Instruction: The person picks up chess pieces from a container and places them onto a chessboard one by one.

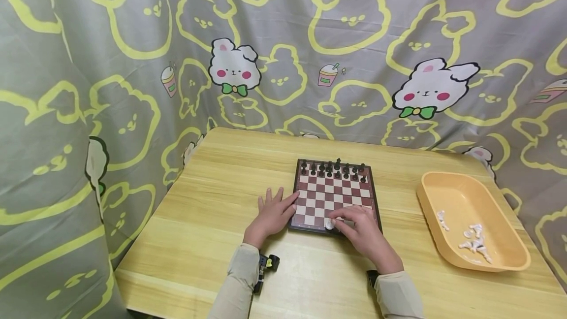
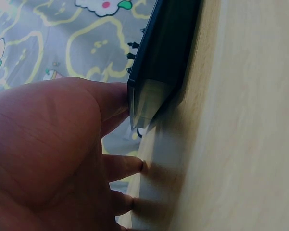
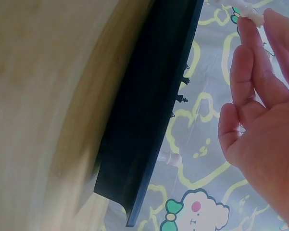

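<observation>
A magnetic-style chessboard (image 1: pixel 316 206) with red and white squares lies on the table, black chess pieces (image 1: pixel 338 164) standing in two rows along its far side. My left hand (image 1: pixel 275 214) has its fingers spread, touching the board's left edge. Over the near edge, my right hand (image 1: pixel 361 228) pinches a white chess piece (image 3: pixel 251 14) between thumb and fingertips. A white piece (image 1: pixel 330 224) shows at those fingertips in the head view. Another white piece (image 3: pixel 170 158) stands out from the board in the right wrist view; the right hand covers part of the board in the head view.
An orange plastic tray (image 1: pixel 456 186) stands to the right of the board, with several white chess pieces (image 1: pixel 476 245) lying in it. The wooden table (image 1: pixel 199 240) meets a patterned curtain (image 1: pixel 283 102) at the back and left.
</observation>
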`<state>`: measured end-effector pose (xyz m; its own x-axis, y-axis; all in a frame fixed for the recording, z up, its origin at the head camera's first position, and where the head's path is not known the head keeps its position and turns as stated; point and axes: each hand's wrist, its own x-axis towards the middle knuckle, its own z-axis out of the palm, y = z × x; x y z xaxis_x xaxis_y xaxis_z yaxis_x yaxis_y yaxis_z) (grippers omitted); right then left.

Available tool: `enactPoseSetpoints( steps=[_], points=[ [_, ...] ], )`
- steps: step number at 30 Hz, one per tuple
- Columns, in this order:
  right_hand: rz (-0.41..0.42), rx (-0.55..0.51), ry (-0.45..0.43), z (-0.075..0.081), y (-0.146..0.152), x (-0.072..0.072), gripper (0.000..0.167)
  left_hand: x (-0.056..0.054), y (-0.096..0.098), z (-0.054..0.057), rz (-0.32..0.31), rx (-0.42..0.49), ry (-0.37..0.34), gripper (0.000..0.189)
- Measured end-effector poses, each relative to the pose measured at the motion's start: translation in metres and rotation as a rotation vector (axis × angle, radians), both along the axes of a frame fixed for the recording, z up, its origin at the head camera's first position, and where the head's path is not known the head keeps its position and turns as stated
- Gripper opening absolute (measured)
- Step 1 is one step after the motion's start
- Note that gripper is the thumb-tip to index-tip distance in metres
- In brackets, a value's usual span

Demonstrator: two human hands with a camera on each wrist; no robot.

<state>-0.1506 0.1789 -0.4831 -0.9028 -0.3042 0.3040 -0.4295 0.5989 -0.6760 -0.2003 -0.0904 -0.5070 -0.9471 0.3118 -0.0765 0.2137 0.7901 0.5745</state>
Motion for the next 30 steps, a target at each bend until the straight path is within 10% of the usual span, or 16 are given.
enactPoseSetpoints(
  steps=[30],
  points=[
    [-0.039, 0.038, 0.043, 0.0009, -0.0001, -0.0002, 0.037, 0.0010, -0.0001, 0.0024, -0.011, 0.019, 0.008, 0.048]
  ],
)
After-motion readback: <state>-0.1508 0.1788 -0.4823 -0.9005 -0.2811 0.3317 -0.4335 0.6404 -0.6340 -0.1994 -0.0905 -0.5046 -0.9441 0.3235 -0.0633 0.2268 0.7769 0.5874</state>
